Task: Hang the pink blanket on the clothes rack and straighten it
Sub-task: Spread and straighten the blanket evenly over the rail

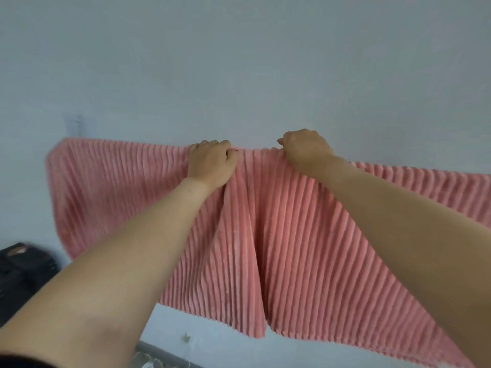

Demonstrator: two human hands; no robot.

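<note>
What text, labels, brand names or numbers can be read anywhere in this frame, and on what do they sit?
None can be read.
Pink blanket: plain ribbed fabric, no tag or print visible.
Pale plate on the wall: blurred, no legible marking.
Dark object at the lower left: a faint light patch on top, too blurred to tell whether it is text.
Left hand and right hand: nothing written.

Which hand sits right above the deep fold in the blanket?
The left hand: the pink blanket creases straight down below it. The right hand grips flatter cloth.
</note>
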